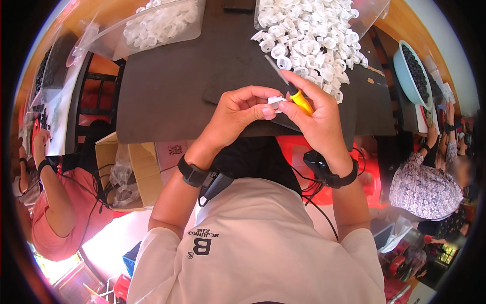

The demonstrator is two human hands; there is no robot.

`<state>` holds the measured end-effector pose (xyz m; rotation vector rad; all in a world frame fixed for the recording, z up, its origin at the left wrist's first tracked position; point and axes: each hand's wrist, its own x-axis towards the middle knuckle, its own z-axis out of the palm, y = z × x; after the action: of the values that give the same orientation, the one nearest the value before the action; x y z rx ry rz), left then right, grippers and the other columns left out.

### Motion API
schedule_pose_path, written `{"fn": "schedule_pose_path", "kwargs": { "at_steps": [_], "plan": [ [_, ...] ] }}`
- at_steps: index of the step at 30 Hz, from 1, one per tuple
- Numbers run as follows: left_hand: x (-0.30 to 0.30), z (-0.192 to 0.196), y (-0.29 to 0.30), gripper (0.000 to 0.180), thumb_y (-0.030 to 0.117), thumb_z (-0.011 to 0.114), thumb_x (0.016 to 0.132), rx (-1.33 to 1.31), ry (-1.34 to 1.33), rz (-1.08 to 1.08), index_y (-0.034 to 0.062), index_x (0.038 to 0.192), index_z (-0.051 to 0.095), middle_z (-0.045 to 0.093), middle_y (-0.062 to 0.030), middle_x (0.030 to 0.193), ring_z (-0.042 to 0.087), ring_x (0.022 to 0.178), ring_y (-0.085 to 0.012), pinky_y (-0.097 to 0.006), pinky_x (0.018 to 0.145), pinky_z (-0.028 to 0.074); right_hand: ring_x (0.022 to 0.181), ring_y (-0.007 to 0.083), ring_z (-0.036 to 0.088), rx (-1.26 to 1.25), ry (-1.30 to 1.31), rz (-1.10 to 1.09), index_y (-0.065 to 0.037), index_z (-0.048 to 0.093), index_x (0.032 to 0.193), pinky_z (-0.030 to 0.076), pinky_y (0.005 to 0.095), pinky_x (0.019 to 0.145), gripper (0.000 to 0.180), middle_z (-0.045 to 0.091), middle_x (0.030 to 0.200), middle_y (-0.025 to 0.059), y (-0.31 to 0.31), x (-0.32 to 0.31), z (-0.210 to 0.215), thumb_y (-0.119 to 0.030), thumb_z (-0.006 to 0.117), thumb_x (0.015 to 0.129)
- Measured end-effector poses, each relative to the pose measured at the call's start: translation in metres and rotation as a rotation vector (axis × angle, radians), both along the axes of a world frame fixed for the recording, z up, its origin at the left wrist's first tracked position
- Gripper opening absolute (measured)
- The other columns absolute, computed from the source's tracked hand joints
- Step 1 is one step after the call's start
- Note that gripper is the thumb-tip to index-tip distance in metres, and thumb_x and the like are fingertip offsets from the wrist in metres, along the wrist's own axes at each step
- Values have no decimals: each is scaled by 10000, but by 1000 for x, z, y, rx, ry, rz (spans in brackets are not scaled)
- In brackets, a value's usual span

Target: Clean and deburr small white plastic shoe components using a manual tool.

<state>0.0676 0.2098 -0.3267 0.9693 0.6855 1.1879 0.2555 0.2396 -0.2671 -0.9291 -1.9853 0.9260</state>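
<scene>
At left, an open cardboard box (pixel 143 175) holds clear plastic (pixel 123 175). Beside it, a person (pixel 76 210) in a pink top is at a pale surface (pixel 61 129) with small black pieces (pixel 43 120). At right, a light-blue bowl (pixel 402 77) holds black parts (pixel 415 73), near a person in a patterned top (pixel 425 187). Red plastic seating (pixel 373 185) shows nearer the middle.

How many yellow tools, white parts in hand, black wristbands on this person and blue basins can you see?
Yellow tool: 1, in the right hand
White part in hand: 1, pinched by the left hand
Black wristbands: 2, one on each arm
Blue basin: 1, at the right
Total: 5
</scene>
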Motion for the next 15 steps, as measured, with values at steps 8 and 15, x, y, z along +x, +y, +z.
{"fn": "schedule_pose_path", "kwargs": {
  "at_steps": [8, 15],
  "plan": [
    [2, 2, 0, 382, 8, 704, 847, 12, -25, 81, 7, 1217, 608, 648, -111, 1183, 629, 1043, -165, -318, 944, 510, 740, 31, 487, -342, 219, -121, -28, 594, 1288, 429, 196, 678, 434, 556, 816, -37, -7, -5, 1, -48, 692, 865],
    [2, 1, 1, 374, -15, 688, 852, -2, -132, 124, 10, 1219, 620, 680, -69, 1090, 640, 998, -131, -280, 911, 517, 580, 173, 447, 185, -229, -96, -55, 652, 1219, 375, 278, 549, 389, 475, 695, 73, -32, 31, 19, 10, 658, 836]
  ]
}}
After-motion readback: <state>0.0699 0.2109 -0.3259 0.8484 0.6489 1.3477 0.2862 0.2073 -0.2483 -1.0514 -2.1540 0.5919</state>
